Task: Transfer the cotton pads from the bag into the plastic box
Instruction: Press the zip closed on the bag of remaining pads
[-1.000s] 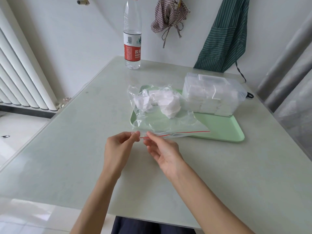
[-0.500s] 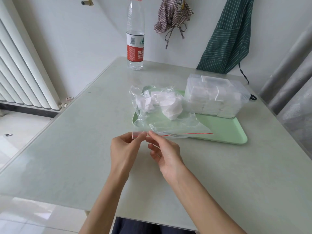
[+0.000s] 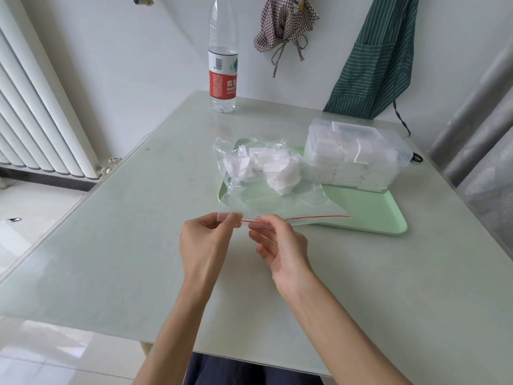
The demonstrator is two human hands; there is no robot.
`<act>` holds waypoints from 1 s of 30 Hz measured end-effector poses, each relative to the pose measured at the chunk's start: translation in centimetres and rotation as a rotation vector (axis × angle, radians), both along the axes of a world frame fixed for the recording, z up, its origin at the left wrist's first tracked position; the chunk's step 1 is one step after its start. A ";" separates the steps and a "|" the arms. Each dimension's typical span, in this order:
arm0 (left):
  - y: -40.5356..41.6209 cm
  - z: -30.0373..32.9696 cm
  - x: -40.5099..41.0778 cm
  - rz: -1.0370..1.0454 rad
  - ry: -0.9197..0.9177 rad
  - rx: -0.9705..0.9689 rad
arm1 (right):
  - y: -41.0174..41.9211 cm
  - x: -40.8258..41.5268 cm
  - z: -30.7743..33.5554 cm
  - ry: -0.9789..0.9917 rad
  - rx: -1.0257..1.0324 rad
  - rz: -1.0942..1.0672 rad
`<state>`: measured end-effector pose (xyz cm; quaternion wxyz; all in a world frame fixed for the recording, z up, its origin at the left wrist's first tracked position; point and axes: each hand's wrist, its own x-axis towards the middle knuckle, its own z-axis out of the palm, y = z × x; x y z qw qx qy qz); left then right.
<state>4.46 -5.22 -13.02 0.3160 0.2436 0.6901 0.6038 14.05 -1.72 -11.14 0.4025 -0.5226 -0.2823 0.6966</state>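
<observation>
While the bag point(image 3: 266, 190) lies partly on the tray point(image 3: 369, 215), its near edge, marked by a red zip line, is held up over the table point(image 3: 111, 245) in front of the tray. The left corner of that edge is pinched between thumb and fingertips of the left hand point(image 3: 205, 243). Just to the right, the same edge is pinched by the right hand point(image 3: 280, 245), whose remaining fingers are loosely curled beneath the plastic. The two hands are close together but not touching, and the rest of the zip line runs off to the right, resting on the tray's front rim.

White pads point(image 3: 277, 173) are seen bunched in the far part of the bag, over the tray's left half. Whether the zip is parted between the hands cannot be told.

On the tray's far right corner the box point(image 3: 358, 157) is set, clear-walled and packed with stacked white pads, with a lid on top. It stands just beside the bag's far end; whether they touch cannot be told.

At the far edge of the table a bottle point(image 3: 223, 76) with a red label stands upright. A checked cloth point(image 3: 283, 26) and a green striped apron point(image 3: 377, 59) are hung on the wall behind. A white radiator point(image 3: 36, 112) is seen at the left.
</observation>
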 end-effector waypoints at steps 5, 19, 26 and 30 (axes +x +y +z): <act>0.0 0.1 0.8 0.033 -0.144 0.016 | -0.2 -0.7 -0.6 -0.081 0.119 -0.071; 0.5 0.5 0.4 -0.095 -0.195 0.010 | -0.6 -0.2 -0.6 -0.032 0.096 0.011; 0.3 0.2 1.1 -0.062 -0.213 0.055 | -0.9 0.6 -0.3 0.012 0.046 -0.106; 0.3 -0.1 1.3 -0.021 -0.186 0.036 | -1.4 0.1 -0.3 -0.026 0.078 -0.167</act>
